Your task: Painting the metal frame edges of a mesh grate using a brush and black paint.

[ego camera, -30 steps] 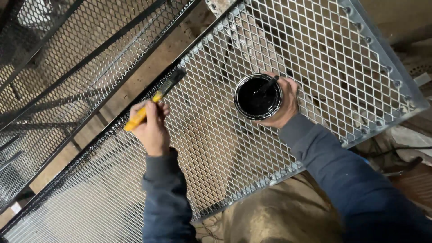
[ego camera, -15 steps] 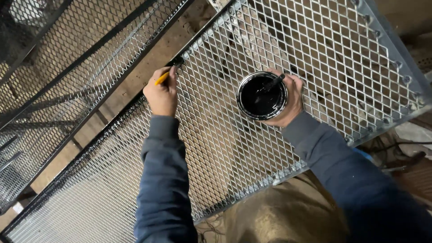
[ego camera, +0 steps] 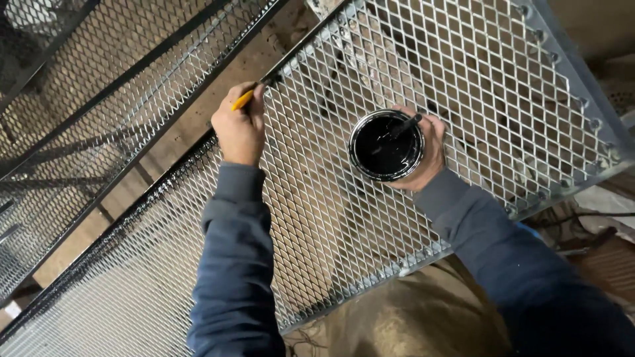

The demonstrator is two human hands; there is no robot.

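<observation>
My left hand (ego camera: 239, 129) is closed on a yellow-handled brush (ego camera: 245, 99), tip at the mesh panel's (ego camera: 463, 79) black-coated frame edge (ego camera: 132, 205). My right hand (ego camera: 423, 155) grips the black paint can (ego camera: 387, 145) upright on the mesh — close for dipping.

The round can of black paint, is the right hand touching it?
Touching. The head view shows the right hand wrapped around the round can of black paint, fingers against its side.

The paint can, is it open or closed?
Open. The paint can in the right hand has no lid, and black paint shows inside, with a dark stick resting in it.
</observation>
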